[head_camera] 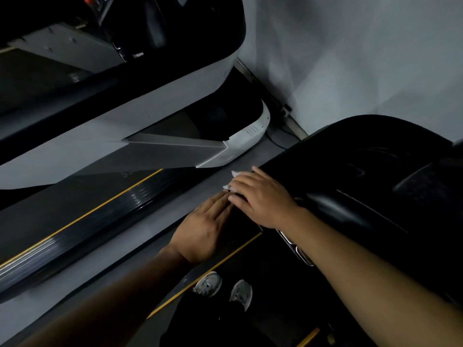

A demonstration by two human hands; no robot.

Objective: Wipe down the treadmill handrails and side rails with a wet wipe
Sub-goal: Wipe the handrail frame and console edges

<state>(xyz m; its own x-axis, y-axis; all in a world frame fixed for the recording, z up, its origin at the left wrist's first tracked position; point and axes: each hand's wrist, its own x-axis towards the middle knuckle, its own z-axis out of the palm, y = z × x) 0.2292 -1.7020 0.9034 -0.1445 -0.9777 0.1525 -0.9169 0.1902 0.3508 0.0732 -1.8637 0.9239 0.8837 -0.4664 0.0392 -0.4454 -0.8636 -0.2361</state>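
Fingers [241,187] of the right hand [263,200] lie straight and close together, pressed flat on the wet wipe [235,174] rather than curled round it; white corners of the wipe show just beyond the fingertips, and the rest is hidden under the palm. Left hand [206,227] is likewise flat, fingers extended and holding nothing, its tips touching the same dark handrail [246,221] just beside the right hand's near edge. The wipe thus sits between right palm and handrail, ahead of both wrists, and the right hand alone commands it. The handrail's edges are lost in shadow; its long axis appears to run from the person toward the black console housing [350,159], so the coming stroke is judged to follow that line, the left hand serving as a brace. Lower down, the side rail [220,259] with its yellow stripe lies well apart from the wipe, beside two grey shoes [208,284]; it is judged not yet reached. No packet, bin or other container is in view
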